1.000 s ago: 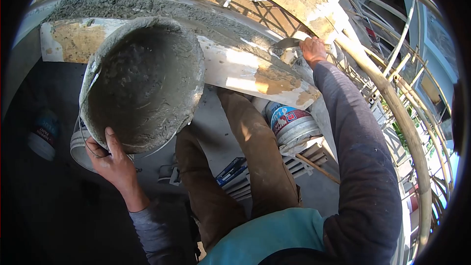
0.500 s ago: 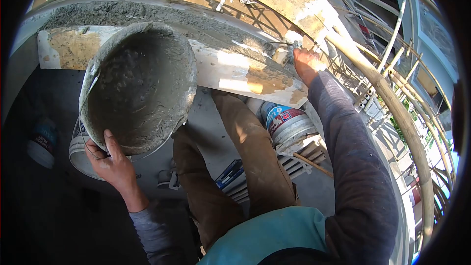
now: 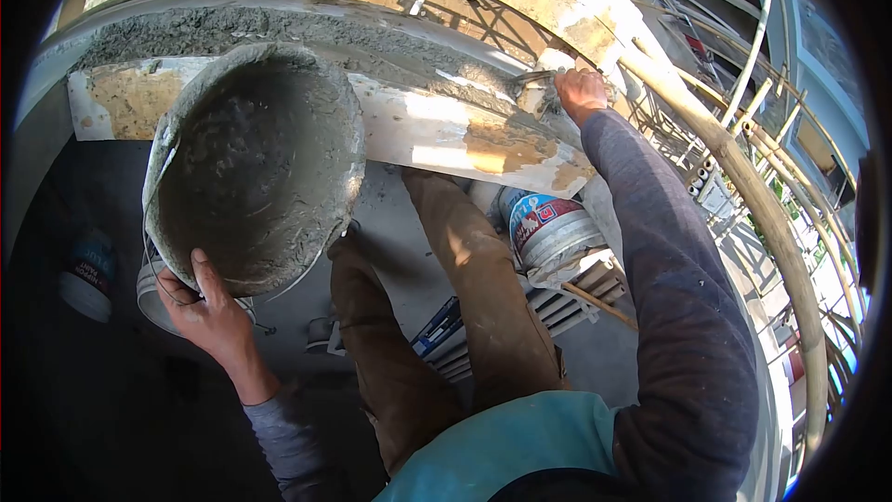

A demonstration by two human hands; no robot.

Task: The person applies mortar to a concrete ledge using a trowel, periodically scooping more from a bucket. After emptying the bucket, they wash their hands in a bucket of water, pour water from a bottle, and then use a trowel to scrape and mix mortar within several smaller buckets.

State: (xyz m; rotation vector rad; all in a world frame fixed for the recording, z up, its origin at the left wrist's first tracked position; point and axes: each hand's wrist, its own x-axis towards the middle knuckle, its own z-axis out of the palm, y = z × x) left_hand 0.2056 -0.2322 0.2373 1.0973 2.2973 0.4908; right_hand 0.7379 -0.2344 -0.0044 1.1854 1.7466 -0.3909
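Outdoors in patchy sunlight, a person in dark sleeves, a teal top (image 3: 506,446) and brown trousers (image 3: 483,284) works at a curved ledge (image 3: 409,46) spread with rough grey mortar (image 3: 200,26), seen from the head camera. The left hand (image 3: 212,316) grips the near left rim of a mortar-caked bucket (image 3: 346,163), thumb over the lip and fingers curled together at the outer side, beside the wire handle (image 3: 147,246). Wet grey mix (image 3: 237,177) coats the bucket's inside, its mouth facing the camera. The bucket overlaps a pale board (image 3: 423,135) with brown patches, which runs along the near side of the ledge; whether it rests on the board cannot be told.

Well apart, at the right end of the ledge, the right hand (image 3: 582,93) is closed around a trowel-like tool (image 3: 533,77), its fingers together and its grip mostly hidden. The thin blade points left, close to the mortar.

Below the board, a labelled paint bucket (image 3: 556,240) sits to the right of the legs, near a bundle of pale strips (image 3: 567,309). A white pail (image 3: 154,302) shows partly behind the left hand, and another paint bucket (image 3: 87,281) stands in shadow at far left. Bamboo poles (image 3: 773,223) rise beyond the right arm.
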